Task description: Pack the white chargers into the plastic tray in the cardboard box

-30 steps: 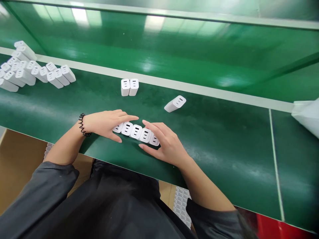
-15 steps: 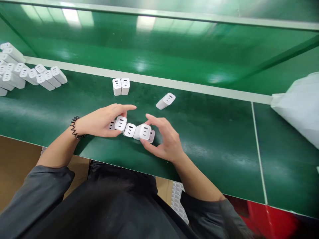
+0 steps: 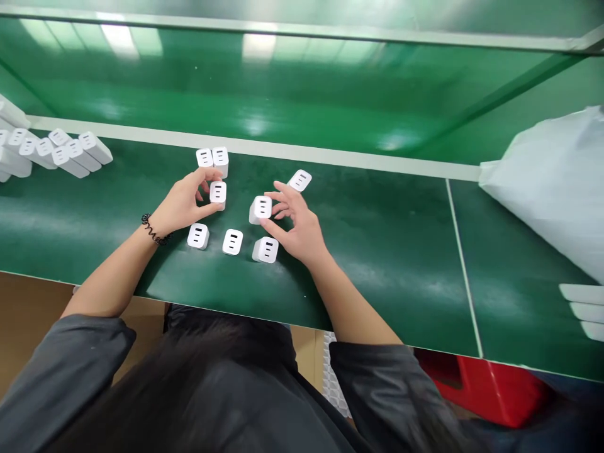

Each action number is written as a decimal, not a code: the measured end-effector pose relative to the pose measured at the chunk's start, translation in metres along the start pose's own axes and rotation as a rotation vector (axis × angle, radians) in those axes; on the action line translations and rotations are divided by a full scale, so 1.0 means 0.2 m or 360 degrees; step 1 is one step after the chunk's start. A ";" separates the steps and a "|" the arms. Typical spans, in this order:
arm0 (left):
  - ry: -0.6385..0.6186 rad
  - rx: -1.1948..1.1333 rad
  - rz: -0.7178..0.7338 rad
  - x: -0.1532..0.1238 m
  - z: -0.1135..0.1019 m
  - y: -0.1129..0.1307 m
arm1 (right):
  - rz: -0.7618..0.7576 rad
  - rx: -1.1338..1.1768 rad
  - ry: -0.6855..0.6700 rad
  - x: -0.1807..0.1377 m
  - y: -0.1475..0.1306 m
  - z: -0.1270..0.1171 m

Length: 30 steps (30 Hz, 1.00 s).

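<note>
My left hand (image 3: pixel 183 200), with a black coil band on the wrist, pinches a white charger block (image 3: pixel 218 192) between thumb and fingers. My right hand (image 3: pixel 295 226) grips another white charger block (image 3: pixel 261 208) with thumb and fingertips. Three more white charger blocks stand on the green belt (image 3: pixel 401 251) below the hands, at left (image 3: pixel 197 236), in the middle (image 3: pixel 233 241) and at right (image 3: pixel 266 250). A pair of chargers (image 3: pixel 213 158) stands just beyond my left hand. A single charger (image 3: pixel 299 180) lies behind my right fingers.
A pile of several white chargers (image 3: pixel 51 151) lies at the far left of the belt. A white plastic bag (image 3: pixel 552 182) sits at the right, with white strips (image 3: pixel 582 308) below it. A pale rail (image 3: pixel 330 157) runs along the belt's far side. A red bin (image 3: pixel 491 390) stands under the table edge.
The row of chargers held between both hands has been split up: three now stand apart on the belt, and each hand has lifted one block farther away. The view shifted left.
</note>
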<state>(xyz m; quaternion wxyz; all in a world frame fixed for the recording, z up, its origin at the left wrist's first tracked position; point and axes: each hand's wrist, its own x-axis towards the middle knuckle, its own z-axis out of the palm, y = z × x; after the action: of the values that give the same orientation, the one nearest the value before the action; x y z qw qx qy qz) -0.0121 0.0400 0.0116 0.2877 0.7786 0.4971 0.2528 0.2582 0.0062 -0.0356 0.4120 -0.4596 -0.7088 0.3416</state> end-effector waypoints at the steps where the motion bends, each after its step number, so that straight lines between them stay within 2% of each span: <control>1: -0.0029 -0.0062 -0.0012 0.00 0.01 0.00 | 0.0028 0.0054 -0.0047 0.00 0.00 0.01; 8: -0.0265 -0.0593 -0.0024 0.01 0.05 -0.07 | 0.0150 0.0474 -0.0345 0.00 0.03 0.02; 10: -0.0230 -0.0571 -0.0019 0.01 0.02 -0.08 | 0.0132 0.0413 -0.0333 0.01 0.02 -0.01; 13: -0.0238 -0.0426 -0.0062 0.00 -0.08 -0.06 | 0.0018 0.0209 -0.0389 0.00 -0.04 -0.11; 15: -0.0434 -0.0249 -0.0080 -0.03 -0.16 -0.04 | -0.0072 0.0039 -0.0567 0.00 -0.09 -0.18; 17: -0.0763 -0.0033 -0.0071 -0.06 -0.23 -0.02 | -0.0103 -0.0134 -0.0818 -0.01 -0.13 -0.23; 20: -0.1123 0.0234 -0.0024 -0.11 -0.26 0.01 | -0.0064 -0.0318 -0.1061 -0.03 -0.16 -0.24; 24: -0.1188 0.0404 0.0081 -0.13 -0.18 0.03 | -0.0096 -0.0342 -0.1041 -0.06 -0.14 -0.16; 30: -0.1171 0.0369 0.0133 -0.11 -0.08 0.07 | -0.0222 -0.0269 -0.0864 -0.08 -0.11 -0.06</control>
<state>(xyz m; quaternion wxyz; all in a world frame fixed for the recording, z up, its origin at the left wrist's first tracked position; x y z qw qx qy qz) -0.0225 0.0177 0.0310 0.3462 0.8643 0.3537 -0.0898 0.2637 -0.0162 -0.0157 0.1901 -0.3343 -0.8489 0.3626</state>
